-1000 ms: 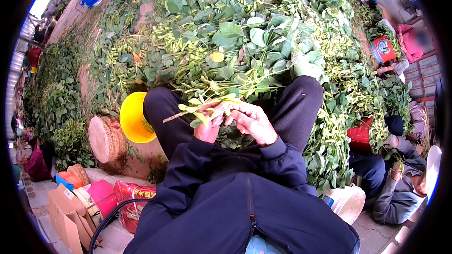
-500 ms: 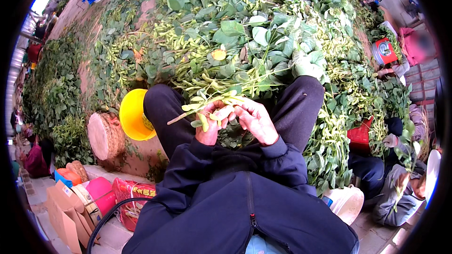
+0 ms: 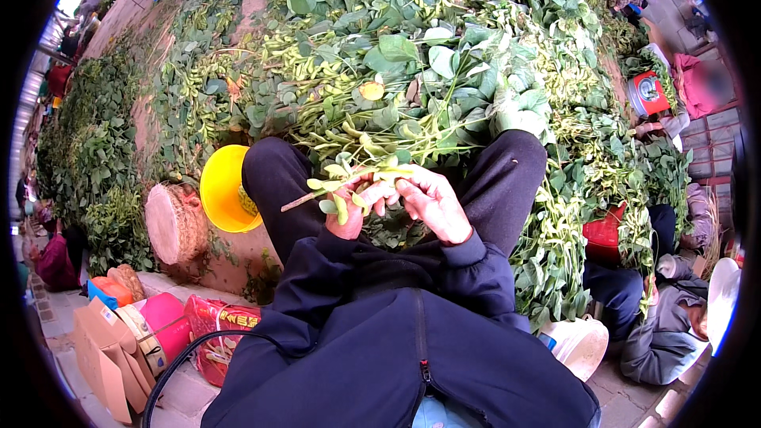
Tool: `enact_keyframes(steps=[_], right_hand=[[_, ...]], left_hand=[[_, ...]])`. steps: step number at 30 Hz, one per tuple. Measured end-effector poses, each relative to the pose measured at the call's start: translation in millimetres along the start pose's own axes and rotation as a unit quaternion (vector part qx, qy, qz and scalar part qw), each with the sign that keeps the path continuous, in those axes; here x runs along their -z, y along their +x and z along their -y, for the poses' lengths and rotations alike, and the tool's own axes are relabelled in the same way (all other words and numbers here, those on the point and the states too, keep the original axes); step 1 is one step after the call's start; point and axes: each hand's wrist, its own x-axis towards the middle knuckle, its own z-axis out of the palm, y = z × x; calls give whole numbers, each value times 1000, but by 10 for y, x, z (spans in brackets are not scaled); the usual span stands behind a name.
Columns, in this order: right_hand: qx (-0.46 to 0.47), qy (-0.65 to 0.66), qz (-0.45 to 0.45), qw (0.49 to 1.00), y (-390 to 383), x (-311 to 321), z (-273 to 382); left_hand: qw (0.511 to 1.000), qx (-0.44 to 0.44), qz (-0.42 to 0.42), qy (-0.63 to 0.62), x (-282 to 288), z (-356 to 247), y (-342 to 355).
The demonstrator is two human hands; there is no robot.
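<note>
- Soybean stalk (image 3: 349, 178): thin woody stem, plump green pods, gripped in left hand (image 3: 349, 218) fingers.
- Right hand (image 3: 432, 204) fingers pinched a pod.
- Round yellow plastic basin (image 3: 222, 194) beside knee.

The pods (image 3: 349, 190) were pale green, the bucket (image 3: 222, 190) bright yellow, the sleeves (image 3: 476, 265) dark navy, the tin (image 3: 646, 93) red.

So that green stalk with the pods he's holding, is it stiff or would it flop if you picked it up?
Probably fairly stiff: the thin green pod-bearing stalk juts straight out past the left hand without drooping. Likely light, since fingers alone support it. The pods dangle loosely, so they may pull off easily where the right hand touches them.
</note>
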Motion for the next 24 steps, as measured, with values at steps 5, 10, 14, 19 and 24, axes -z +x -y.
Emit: enact_keyframes(steps=[5, 10, 14, 19, 24], right_hand=[[49, 18, -40, 998, 44, -109, 2], [49, -103, -128, 985, 85, -146, -228], [53, -64, -108, 991, 73, -220, -110], [92, -217, -90, 968, 47, 25, -56], [98, -131, -102, 981, 54, 5, 197]], left_hand=[[995, 37, -34, -89, -61, 18, 20], [988, 39, -79, -129, -213, -32, 4], [986, 48, -78, -138, -132, 6, 0], [980, 55, -55, -183, 6, 92, 0], [975, 77, -29, -204, -68, 51, -1]])
